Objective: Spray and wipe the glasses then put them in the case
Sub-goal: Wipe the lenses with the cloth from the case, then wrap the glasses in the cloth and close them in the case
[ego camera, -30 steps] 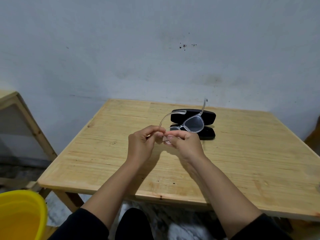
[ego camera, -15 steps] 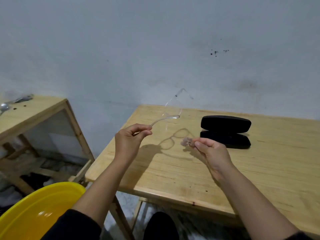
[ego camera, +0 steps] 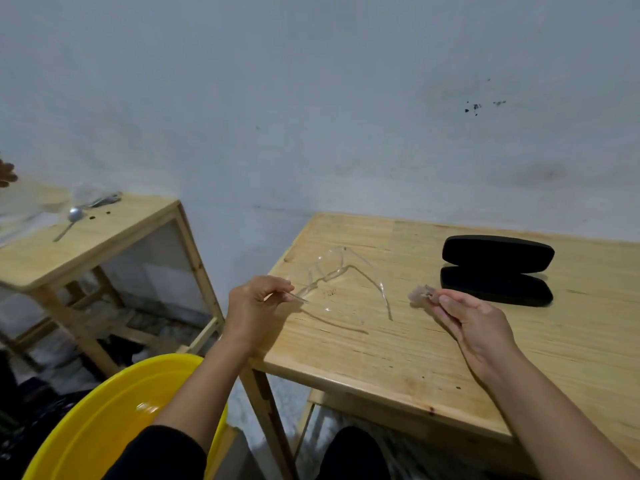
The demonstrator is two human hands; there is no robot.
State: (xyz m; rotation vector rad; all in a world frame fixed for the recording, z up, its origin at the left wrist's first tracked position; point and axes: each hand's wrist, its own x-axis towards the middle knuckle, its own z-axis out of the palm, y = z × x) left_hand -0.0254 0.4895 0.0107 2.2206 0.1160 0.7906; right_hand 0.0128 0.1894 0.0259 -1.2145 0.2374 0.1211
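Observation:
The clear-framed glasses [ego camera: 329, 268] hang just above the near-left part of the wooden table [ego camera: 433, 341], with their arms unfolded. My left hand [ego camera: 254, 311] pinches the end of one arm of the glasses at the table's left edge. My right hand [ego camera: 474, 323] is to the right of the glasses and holds a small, blurred pinkish wiping cloth [ego camera: 420, 294] between its fingertips. The black glasses case [ego camera: 497, 268] lies open on the table, just beyond my right hand.
A yellow basin [ego camera: 114, 420] sits low at the near left, below my left arm. A second wooden table [ego camera: 86, 233] at the left carries a spoon [ego camera: 71, 218] and a blurred clear object. Another person's fingers [ego camera: 7, 173] show at the far-left edge.
My hands have parted: the left one carries the glasses to the left and lower, the right one keeps the cloth. The view has swung left, showing the side table and basin.

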